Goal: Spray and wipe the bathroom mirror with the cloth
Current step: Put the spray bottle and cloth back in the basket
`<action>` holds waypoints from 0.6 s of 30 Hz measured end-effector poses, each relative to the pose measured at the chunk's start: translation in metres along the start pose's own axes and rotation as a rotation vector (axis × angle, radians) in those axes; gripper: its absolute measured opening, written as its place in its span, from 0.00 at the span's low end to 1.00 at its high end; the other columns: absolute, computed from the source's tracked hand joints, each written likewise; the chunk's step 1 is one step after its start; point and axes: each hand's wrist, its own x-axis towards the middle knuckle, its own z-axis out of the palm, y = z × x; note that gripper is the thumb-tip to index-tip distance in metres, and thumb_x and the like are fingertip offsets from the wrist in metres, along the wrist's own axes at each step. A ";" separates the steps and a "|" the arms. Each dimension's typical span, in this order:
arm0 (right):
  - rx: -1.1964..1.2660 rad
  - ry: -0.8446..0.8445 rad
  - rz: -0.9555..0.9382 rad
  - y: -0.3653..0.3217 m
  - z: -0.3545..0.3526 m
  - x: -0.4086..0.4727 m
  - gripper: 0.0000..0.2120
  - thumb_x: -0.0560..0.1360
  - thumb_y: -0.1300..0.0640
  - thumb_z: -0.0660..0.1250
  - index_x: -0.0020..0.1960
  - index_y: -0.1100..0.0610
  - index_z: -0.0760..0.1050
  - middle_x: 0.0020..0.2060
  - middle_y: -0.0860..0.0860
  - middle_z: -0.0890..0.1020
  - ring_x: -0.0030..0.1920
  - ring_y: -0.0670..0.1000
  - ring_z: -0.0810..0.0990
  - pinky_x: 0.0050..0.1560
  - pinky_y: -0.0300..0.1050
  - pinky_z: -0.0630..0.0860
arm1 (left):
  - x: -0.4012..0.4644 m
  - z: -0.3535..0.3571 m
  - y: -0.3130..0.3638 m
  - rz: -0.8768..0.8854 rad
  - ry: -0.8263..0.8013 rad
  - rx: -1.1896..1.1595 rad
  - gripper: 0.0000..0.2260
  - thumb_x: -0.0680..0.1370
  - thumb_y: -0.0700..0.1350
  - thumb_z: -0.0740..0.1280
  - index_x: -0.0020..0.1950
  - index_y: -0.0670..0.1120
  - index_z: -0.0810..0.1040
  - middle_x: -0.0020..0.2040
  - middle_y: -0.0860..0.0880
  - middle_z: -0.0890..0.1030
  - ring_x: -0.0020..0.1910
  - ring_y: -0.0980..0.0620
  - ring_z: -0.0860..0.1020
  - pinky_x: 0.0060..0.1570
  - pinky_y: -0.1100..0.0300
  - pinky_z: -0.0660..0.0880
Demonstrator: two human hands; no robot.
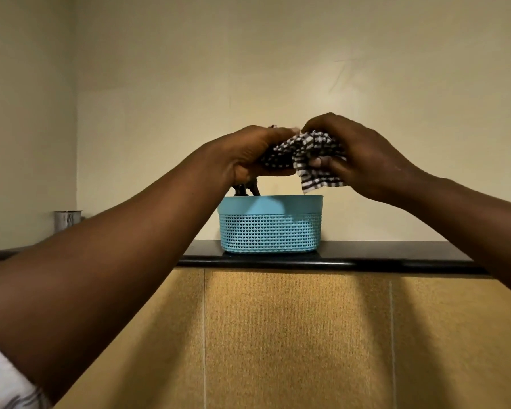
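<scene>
**Both hands bunch a checked cloth above a blue basket**

At the lower left corner of the frame a striped white sleeve (3, 376) shows at the near end of the left forearm. 2 bare forearms rise from the lower left and right edges toward the middle of the frame. Below them, tan textured wall tiles (292, 335) fill the lower centre.

Just above centre, the left hand (248, 154) and the right hand (363, 157) meet, each with fingers curled round a black-and-white checked cloth (307, 154). The cloth is crumpled between them, and 1 loose corner hangs down under the right hand's thumb. The hands and cloth are in the air, above the basket and apart from it.

Beyond and below the hands, a light blue plastic basket (270, 228) with a perforated wall stands on a black ledge (396, 256) that runs across the middle of the frame. Dark items (245, 190) poke up from the basket's left side, under the left hand; what they are cannot be told.

At the left edge, a metal cup (66, 220) stands further along. A plain cream wall (278, 60) fills the upper frame.
</scene>
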 end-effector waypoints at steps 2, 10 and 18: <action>0.126 -0.118 0.048 0.000 -0.006 -0.003 0.20 0.76 0.51 0.71 0.66 0.49 0.71 0.59 0.44 0.77 0.59 0.46 0.75 0.53 0.36 0.71 | 0.001 0.002 0.000 0.015 0.063 -0.015 0.03 0.78 0.37 0.65 0.49 0.39 0.77 0.44 0.42 0.81 0.41 0.48 0.81 0.38 0.57 0.83; 0.617 -0.117 0.532 0.007 -0.006 -0.009 0.29 0.77 0.34 0.57 0.72 0.49 0.62 0.68 0.48 0.73 0.65 0.46 0.72 0.58 0.45 0.69 | 0.001 0.009 0.001 0.118 -0.019 0.020 0.14 0.75 0.29 0.61 0.53 0.45 0.78 0.46 0.44 0.80 0.43 0.49 0.80 0.40 0.57 0.81; 0.828 0.000 0.735 0.006 0.014 -0.007 0.27 0.75 0.54 0.73 0.68 0.54 0.63 0.60 0.55 0.78 0.55 0.56 0.81 0.56 0.58 0.80 | 0.012 0.007 -0.003 0.116 0.003 0.340 0.18 0.74 0.35 0.72 0.62 0.44 0.76 0.50 0.46 0.81 0.47 0.49 0.81 0.43 0.59 0.82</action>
